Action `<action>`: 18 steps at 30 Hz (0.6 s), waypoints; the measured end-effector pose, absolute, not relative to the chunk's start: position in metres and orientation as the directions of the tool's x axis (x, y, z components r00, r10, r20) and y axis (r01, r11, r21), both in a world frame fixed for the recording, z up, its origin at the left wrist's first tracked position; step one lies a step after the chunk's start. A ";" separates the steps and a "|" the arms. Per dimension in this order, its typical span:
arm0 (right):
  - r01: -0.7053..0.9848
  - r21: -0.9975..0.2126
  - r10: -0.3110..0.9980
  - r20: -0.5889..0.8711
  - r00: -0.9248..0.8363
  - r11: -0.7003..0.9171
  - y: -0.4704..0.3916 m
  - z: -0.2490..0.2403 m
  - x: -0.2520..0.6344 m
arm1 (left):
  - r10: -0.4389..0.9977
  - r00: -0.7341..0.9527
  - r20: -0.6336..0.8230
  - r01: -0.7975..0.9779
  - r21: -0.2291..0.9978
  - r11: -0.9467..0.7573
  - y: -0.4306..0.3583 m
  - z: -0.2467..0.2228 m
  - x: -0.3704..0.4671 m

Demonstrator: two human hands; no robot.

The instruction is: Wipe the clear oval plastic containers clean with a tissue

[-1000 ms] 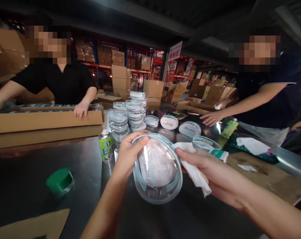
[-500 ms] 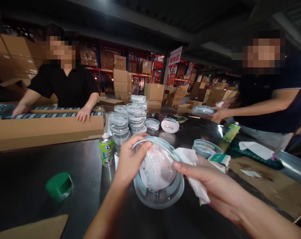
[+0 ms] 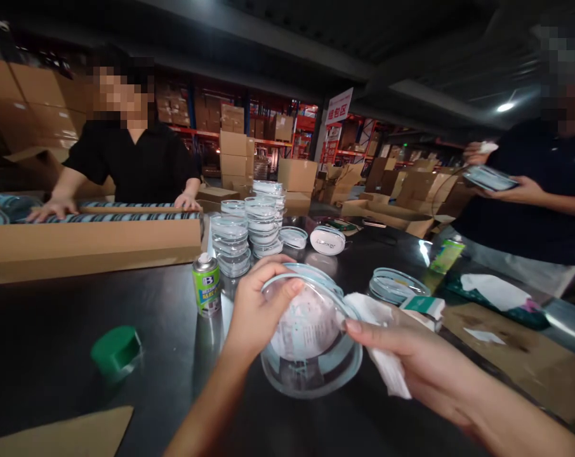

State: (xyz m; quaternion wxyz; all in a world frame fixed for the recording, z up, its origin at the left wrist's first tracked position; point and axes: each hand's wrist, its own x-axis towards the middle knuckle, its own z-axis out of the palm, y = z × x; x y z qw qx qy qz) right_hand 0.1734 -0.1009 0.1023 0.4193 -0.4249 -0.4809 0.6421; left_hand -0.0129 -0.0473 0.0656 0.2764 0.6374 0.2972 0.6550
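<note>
In front of me a clear plastic pouch with pale blue edging is held tilted above the dark table, a printed white sheet or insert showing through it. My left hand grips its upper left rim, thumb on the near face and fingers behind. At the right edge, my right hand is closed on a folded white tissue, its thumb against the pouch's rim. Behind my left wrist stands a green spray can. The fingers behind the pouch and tissue are partly hidden.
Stacked clear pouches stand beyond my hands. A green cap lies left; a small box and cardboard sheet lie right. One co-worker touches a long carton; another holds a pouch.
Both my hands and the pouch have shifted slightly right in view. The co-worker on the right has raised a pouch and moved right; the left co-worker's hands have shifted along the carton.
</note>
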 end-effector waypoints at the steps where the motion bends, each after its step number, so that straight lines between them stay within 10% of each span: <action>1: -0.176 -0.966 0.950 -0.136 -0.282 -0.190 -0.101 0.102 0.171 | 0.743 -0.041 0.668 0.015 0.744 -0.668 -0.046 0.065 -0.011; 6: -0.299 -0.935 0.960 -0.116 -0.255 -0.193 -0.104 0.091 0.162 | 0.763 -0.034 0.646 0.007 0.763 -0.646 -0.041 0.063 -0.015; 15: 0.289 -0.957 0.961 -0.107 -0.256 -0.030 -0.084 0.101 0.194 | 0.816 -0.048 0.576 -0.121 0.808 -0.577 -0.046 0.066 -0.010; 18: 0.185 -0.982 0.982 0.002 -0.187 0.037 -0.080 0.110 0.186 | 0.836 -0.156 0.526 -0.191 0.814 -0.548 -0.040 0.063 -0.006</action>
